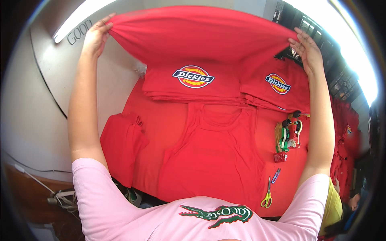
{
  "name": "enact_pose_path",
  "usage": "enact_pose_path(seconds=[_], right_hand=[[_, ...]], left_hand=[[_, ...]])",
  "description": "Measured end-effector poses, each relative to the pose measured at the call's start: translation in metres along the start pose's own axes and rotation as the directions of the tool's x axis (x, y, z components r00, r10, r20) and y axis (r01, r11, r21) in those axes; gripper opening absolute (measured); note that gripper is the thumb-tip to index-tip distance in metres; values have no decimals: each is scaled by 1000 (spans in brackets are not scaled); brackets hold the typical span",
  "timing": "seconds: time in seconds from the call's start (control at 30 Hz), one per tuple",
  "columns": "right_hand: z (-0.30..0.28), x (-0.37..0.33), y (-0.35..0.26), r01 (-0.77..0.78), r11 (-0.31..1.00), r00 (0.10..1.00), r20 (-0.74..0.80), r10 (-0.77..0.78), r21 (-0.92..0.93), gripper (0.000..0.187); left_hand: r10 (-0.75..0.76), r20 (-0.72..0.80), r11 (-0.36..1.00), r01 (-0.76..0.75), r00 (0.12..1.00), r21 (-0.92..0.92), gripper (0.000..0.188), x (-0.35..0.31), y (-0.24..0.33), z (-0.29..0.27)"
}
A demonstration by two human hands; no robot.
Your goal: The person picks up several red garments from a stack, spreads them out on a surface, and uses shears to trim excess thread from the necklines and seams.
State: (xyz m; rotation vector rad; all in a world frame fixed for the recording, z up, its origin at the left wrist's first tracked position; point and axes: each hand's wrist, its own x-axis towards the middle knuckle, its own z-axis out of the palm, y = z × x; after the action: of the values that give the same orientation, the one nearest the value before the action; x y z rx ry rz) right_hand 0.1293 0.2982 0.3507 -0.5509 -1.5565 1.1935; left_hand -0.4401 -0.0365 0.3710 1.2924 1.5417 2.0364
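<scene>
I see a bright and sharp picture. A light tube [78,20] glares at the upper left, and strong white daylight burns out the upper right. The fisheye bends all edges, and the corners are black.

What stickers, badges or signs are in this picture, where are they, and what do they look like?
Round badge: on the folded red shirts, top middle; red, yellow, navy and white.
Second round badge: on the folded stack to its right, same colours.
Wall lettering: upper left, beside the left hand; grey outlined letters.
Small red tag: right side of the red table, boxy.
</scene>
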Motion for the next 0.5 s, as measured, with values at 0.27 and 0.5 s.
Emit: enact_pose_path(seconds=[0.27,0.5], right_hand=[[29,-4,131,-177,972,981,54,187,-155,28],[51,-76,313,-451,783,852,55,521,-429,23]], left_hand=[[-150,68,921,114,986,373,43,3,-107,-26],[-493,-51,751,454,869,479,39,-99,-263,-36]])
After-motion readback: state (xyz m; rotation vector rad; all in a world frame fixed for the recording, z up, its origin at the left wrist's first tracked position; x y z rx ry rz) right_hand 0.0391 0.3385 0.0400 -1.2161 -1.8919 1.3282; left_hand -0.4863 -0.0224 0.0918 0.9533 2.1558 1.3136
